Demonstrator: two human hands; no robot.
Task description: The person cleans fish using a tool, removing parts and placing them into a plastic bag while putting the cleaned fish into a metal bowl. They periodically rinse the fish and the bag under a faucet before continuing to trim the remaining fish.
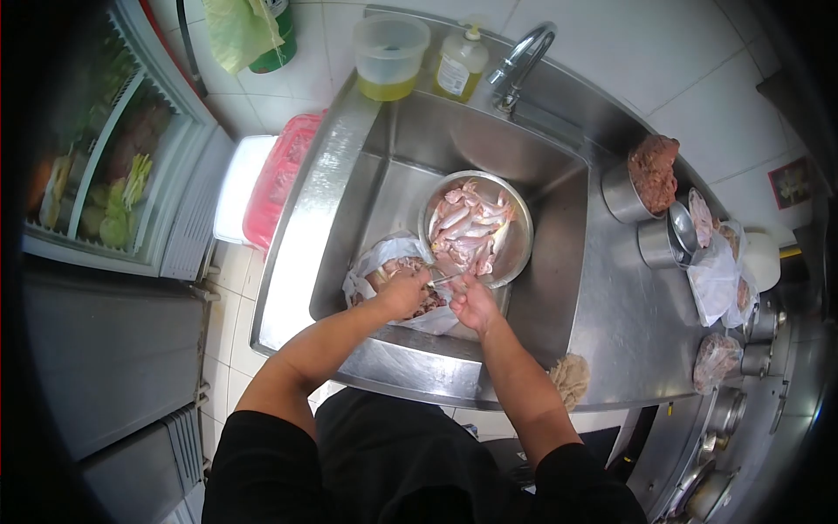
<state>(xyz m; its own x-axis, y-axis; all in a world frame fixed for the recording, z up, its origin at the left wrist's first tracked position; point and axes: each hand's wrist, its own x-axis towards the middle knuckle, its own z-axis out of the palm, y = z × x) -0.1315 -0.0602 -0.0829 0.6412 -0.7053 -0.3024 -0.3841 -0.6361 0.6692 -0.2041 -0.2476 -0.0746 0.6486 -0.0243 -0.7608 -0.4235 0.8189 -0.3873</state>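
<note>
Left hand [403, 294], right hand [474, 303] curled at thin pale strip [446, 279]; grips unclear. Beyond right hand: round steel bowl [525, 240], pale-pink meat pieces [471, 227]. Beneath left hand: white plastic bag [442, 323]; loose hold could drop strip there.

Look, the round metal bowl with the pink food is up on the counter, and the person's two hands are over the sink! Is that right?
Not quite: the round metal bowl with the pink food is inside the sink; the head view shows it. The left hand and right hand are over the sink.
</note>
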